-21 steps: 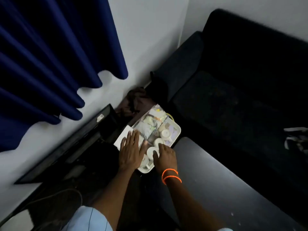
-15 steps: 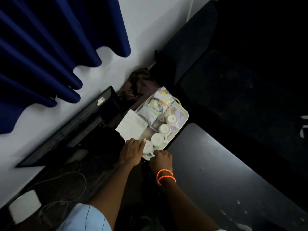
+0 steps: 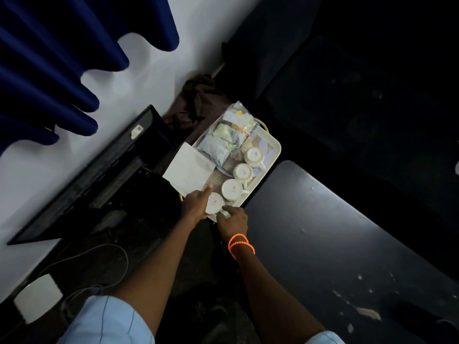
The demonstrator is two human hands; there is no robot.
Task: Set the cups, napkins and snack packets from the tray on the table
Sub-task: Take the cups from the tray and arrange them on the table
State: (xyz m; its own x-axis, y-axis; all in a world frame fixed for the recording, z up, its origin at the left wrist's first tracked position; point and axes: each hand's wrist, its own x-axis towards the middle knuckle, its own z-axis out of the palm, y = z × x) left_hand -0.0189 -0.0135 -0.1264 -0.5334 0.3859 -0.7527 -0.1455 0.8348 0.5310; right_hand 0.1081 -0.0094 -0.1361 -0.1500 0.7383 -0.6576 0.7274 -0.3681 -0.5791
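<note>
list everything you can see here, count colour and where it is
cups: four, white, upside down in a row along the right side of the tray
tray: one, cream, beside the table's far left corner
snack packets: a clear-wrapped pile, count unclear, far half of the tray
napkins: white stack, overhanging the tray's left edge
table: one, dark, right of the tray
curtain: dark blue, upper left
screen: one, black, leaning on the wall at left
adapter: one, white, lower left, cable attached
brown cloth: one, beyond the tray
left hand: at the nearest cup
right hand: orange bracelets, grip on that cup's handle
</note>
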